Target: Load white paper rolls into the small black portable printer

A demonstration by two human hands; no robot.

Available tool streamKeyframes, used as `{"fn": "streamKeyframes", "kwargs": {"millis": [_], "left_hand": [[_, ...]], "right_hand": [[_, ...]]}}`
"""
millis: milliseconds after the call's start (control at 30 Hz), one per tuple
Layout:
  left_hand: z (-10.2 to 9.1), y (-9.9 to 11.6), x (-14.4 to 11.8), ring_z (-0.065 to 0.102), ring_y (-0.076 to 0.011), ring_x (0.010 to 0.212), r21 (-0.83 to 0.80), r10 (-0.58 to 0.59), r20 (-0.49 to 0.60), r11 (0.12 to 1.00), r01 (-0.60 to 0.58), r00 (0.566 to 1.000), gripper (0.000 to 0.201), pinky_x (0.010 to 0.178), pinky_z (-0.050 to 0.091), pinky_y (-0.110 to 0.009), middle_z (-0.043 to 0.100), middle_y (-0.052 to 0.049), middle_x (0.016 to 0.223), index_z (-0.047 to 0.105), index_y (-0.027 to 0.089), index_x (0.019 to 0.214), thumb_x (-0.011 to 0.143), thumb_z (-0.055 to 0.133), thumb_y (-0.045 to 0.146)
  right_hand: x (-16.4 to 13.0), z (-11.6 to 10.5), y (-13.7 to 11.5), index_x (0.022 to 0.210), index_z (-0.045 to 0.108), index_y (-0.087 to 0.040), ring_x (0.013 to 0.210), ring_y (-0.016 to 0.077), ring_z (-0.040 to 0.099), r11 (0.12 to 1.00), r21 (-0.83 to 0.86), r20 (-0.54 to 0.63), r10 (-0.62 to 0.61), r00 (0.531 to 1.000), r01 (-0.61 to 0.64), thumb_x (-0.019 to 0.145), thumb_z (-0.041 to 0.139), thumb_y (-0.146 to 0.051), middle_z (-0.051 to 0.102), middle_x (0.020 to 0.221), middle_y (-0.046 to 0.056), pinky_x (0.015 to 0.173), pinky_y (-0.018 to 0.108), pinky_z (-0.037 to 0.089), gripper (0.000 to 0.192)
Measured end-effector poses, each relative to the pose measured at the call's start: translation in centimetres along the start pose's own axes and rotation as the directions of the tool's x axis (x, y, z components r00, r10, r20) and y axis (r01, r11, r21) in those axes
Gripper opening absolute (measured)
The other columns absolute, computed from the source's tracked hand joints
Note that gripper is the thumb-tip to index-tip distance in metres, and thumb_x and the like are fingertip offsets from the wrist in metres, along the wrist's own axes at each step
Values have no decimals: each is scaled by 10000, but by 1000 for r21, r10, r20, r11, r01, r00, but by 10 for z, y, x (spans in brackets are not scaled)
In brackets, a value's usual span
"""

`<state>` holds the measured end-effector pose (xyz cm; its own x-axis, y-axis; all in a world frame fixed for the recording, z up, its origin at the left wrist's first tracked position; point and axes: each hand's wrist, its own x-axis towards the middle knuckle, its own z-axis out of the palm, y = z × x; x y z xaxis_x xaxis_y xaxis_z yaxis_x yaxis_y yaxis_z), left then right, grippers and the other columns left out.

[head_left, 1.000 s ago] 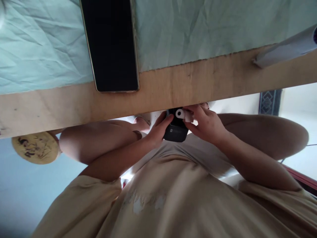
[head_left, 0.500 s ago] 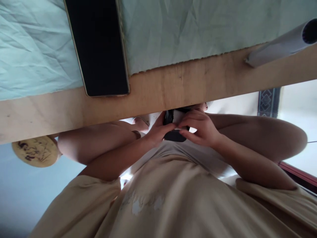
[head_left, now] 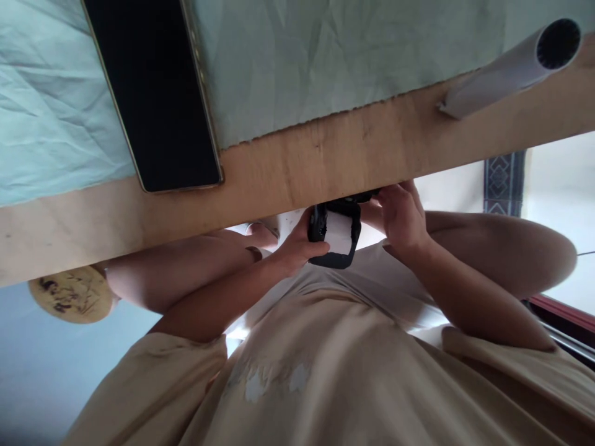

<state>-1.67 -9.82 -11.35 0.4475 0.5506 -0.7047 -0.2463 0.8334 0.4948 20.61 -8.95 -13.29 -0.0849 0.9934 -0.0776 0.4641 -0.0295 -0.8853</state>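
Observation:
Below the table edge, over my lap, is a small black device (head_left: 332, 259) with a white, paper-like roll or block (head_left: 339, 233) in its hollow; it may be a portable label printer. My left hand (head_left: 302, 243) grips its left side, thumb over the near rim by the white part. My right hand (head_left: 402, 214) is at the device's far right, its fingers curled at a thin black flap-like piece (head_left: 366, 196) sticking out there. The table edge partly hides this piece and those fingertips.
On the wooden table (head_left: 279, 176) lie a pale green cloth (head_left: 325, 74) and a dark-screened phone (head_left: 153, 93). A white tube (head_left: 497, 80) stands at the right. My knees are under the table edge. A round stool with a painted top (head_left: 72, 294) is at the left.
My right hand has moved off the white part, to the right and away from me, to the black flap-like piece. The white part now shows fully. The camera view has shifted slightly.

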Motion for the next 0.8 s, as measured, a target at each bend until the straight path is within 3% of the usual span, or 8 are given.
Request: {"fn": "streamKeyframes", "kwargs": {"millis": [100, 233, 333, 500, 667, 800], "left_hand": [[1, 1, 0, 611, -260, 1189, -9, -8, 29, 1000, 9, 1000, 918, 965, 480, -346, 656, -77, 1315, 521, 256, 1355, 488, 812, 177], [-2, -3, 4, 630, -233, 1070, -43, 11, 29, 999, -10, 1000, 908, 894, 495, -340, 679, -52, 1231, 552, 277, 1349, 487, 820, 187], [-5, -6, 7, 632, -226, 1030, -63, 50, 34, 997, -48, 998, 884, 862, 511, -343, 681, -38, 1201, 580, 296, 1328, 488, 831, 185], [-2, -1, 5, 628, -270, 1177, -62, 82, 68, 995, -78, 994, 894, 935, 523, -363, 668, -58, 1322, 580, 304, 1339, 507, 905, 256], [3, -3, 2, 673, -230, 1023, -118, -14, -74, 993, 5, 997, 816, 812, 538, -319, 722, -46, 1137, 595, 266, 1277, 577, 929, 520], [1, -10, 3, 692, -237, 1052, -201, -8, -114, 979, -15, 994, 609, 817, 550, -309, 746, -37, 1053, 669, 235, 1118, 673, 852, 608]], "right_hand": [[-1, -7, -15, 1200, 579, -235, 926, 216, 608, 999, -49, 4, -16, 1000, 16, 1002, 454, -557, 606, 971, 76, 829, 408, 548, 399], [-1, -10, -32, 1135, 630, -231, 1027, 211, 594, 994, -61, 141, -86, 986, 95, 865, 700, -528, 641, 1098, 74, 899, 380, 541, 407], [-1, -7, -33, 1144, 580, -229, 1067, 201, 580, 993, -35, 243, -103, 965, 115, 856, 722, -488, 623, 1142, 74, 927, 361, 540, 412], [-3, -2, -24, 1324, 455, -200, 1132, 221, 599, 999, -20, 270, -32, 962, 39, 880, 680, -611, 611, 1250, 122, 955, 383, 550, 646], [-4, 3, -22, 1347, 497, -188, 1093, 216, 640, 999, -31, 322, -5, 947, 16, 894, 637, -693, 650, 1233, 128, 921, 372, 570, 692], [-8, 11, -23, 1376, 514, -192, 1113, 256, 656, 996, -79, 328, -9, 945, 37, 871, 647, -723, 659, 1255, 149, 914, 417, 582, 745]]}}
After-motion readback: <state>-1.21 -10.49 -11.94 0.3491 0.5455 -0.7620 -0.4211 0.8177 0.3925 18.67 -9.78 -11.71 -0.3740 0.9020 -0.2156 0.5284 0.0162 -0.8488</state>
